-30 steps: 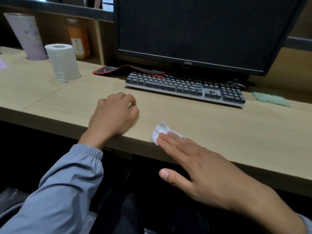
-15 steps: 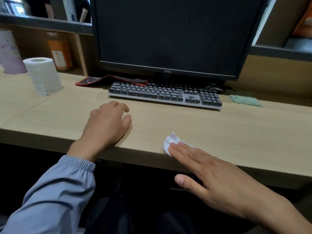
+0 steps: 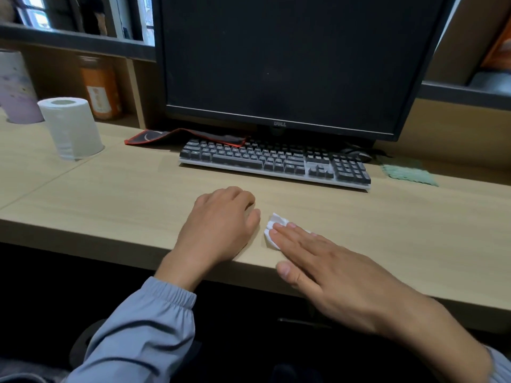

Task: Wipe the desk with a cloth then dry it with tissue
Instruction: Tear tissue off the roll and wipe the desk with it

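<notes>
One tissue (image 3: 276,219), white (crumpled), on desk (image 3: 138,203)

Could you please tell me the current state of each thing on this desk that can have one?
Monitor: screen dark.
Right hand: fingers straight, pressing flat on the tissue.
Tissue: crumpled, pinned to the desk near its front edge.
Left hand: loosely curled, resting on the desk, holding nothing.
Green cloth: lying flat right of the keyboard, untouched.
Tissue roll: standing upright.

L hand (image 3: 221,225) loosely curled; R hand (image 3: 331,275) flat, fingers (image 3: 289,236) straight.
</notes>
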### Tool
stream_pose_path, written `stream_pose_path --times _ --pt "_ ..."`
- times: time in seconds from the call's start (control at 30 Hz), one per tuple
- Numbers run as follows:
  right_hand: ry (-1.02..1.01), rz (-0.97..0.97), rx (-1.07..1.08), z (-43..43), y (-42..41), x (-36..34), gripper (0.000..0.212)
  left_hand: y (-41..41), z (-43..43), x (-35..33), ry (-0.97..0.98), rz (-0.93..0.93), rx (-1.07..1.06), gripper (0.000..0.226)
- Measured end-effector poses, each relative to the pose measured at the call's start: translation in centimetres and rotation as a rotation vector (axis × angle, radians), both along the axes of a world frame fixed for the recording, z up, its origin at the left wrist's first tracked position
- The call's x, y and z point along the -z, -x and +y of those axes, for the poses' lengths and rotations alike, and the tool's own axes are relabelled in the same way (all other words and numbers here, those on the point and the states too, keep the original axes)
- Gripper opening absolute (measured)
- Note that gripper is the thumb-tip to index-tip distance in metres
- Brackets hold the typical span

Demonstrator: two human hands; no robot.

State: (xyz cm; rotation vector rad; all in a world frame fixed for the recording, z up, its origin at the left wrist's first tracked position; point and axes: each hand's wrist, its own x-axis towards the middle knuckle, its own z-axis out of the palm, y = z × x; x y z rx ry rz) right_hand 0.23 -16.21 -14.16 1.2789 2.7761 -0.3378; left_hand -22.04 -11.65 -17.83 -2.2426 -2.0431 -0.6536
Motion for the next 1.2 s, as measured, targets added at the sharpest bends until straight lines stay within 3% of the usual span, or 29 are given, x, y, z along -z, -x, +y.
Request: stream_pose_path --times 0.47,1.2 --pt "0.070 -0.008 0.063 13.8 3.3 -0.1 0.069 0.1 -0.1 -0.1 0.011 -0.006 -0.004 0.042" --pt "0.089 -0.010 0.141 13.7 -1.6 -0.4 0.064 0.2 -0.3 -0.2 0.022 -0.018 0.010 0.043"
